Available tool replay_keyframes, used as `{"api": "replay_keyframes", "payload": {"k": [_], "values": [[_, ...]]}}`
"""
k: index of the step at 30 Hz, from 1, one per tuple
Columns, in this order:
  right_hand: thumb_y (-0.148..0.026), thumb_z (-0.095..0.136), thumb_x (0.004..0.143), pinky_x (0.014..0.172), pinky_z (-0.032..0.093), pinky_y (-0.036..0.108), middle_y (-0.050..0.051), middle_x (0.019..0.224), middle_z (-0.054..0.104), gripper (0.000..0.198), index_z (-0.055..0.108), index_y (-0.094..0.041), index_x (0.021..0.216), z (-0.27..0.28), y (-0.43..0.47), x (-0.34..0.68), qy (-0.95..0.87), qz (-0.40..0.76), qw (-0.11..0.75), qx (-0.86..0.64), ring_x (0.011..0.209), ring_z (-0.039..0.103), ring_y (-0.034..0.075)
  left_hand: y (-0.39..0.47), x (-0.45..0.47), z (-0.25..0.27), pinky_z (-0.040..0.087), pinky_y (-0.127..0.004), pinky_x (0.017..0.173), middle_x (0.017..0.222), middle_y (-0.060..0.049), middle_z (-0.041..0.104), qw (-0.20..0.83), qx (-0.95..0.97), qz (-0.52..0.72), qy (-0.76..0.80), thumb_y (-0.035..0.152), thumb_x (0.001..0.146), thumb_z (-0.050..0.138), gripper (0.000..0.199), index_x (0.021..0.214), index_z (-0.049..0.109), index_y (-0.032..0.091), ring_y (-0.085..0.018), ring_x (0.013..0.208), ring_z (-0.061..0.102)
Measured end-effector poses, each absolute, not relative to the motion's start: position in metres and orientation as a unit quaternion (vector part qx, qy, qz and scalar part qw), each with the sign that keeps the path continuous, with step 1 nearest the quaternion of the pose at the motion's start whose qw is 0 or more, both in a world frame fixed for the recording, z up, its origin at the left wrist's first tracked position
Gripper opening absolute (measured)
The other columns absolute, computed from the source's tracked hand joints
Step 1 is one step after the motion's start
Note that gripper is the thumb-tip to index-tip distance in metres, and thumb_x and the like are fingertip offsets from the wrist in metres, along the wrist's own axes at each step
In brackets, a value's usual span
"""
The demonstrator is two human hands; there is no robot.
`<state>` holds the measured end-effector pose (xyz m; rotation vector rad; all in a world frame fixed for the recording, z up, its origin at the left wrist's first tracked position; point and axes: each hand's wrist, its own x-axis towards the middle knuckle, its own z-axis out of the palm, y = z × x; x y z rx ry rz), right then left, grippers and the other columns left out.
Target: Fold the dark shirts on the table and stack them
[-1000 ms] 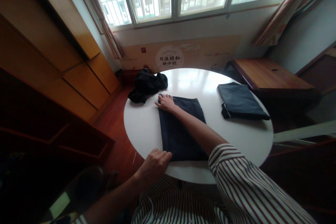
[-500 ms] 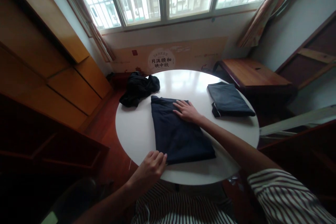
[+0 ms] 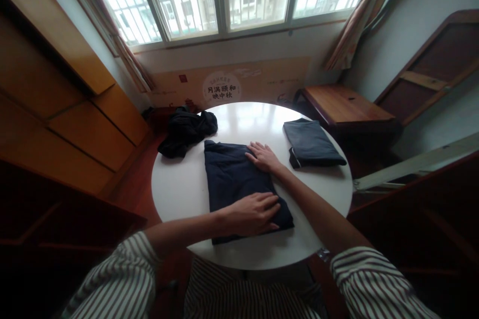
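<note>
A dark navy folded garment (image 3: 235, 174) lies flat near the middle of the white oval table (image 3: 179, 194). My left hand (image 3: 258, 213) rests across its near part, fingers loosely spread and pointing right. At the garment's far right edge, my right hand (image 3: 264, 157) lies flat with fingers stretched out. Neither hand grips the cloth. Part of the garment's near side is hidden under my left hand and forearm.
A crumpled black garment (image 3: 185, 129) lies at the table's far left. On the right sits a folded dark grey garment (image 3: 314, 142). Beyond the table stand a low wooden table (image 3: 346, 104) and a wall with windows; wooden cabinets (image 3: 82, 134) line the left.
My left hand has let go of the garment's near left corner and moved right onto its near part, opening out. My right hand stays at the far right edge. The view has shifted slightly.
</note>
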<state>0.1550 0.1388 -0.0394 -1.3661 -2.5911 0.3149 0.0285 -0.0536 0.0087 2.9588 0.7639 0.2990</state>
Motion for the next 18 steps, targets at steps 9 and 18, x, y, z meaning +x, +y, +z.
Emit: {"api": "replay_keyframes", "payload": {"k": [9,18], "values": [[-0.051,0.03,0.103,0.119,0.02,0.052,0.011,0.159,0.034,0.059,0.043,-0.017,0.149,-0.04,0.136,0.155,-0.875,0.116,0.125,-0.454,0.148,0.027,0.03,-0.048,0.042,0.02,0.048,-0.024,0.103,0.128,-0.01,0.066,0.363,0.925,0.114,0.019,0.023,0.102,0.042,0.034,0.128,0.061,0.015,-0.015,0.12,0.061],[-0.053,0.056,0.093,0.085,0.05,0.034,0.014,0.094,0.071,0.044,0.07,-0.012,0.098,-0.01,0.125,0.172,-0.813,0.115,0.271,-0.502,0.09,0.067,0.025,-0.023,0.019,0.001,0.051,-0.033,0.081,0.096,-0.01,0.068,0.116,0.94,0.173,0.269,0.045,0.099,0.048,0.036,0.109,0.065,0.015,-0.02,0.088,0.064]]}}
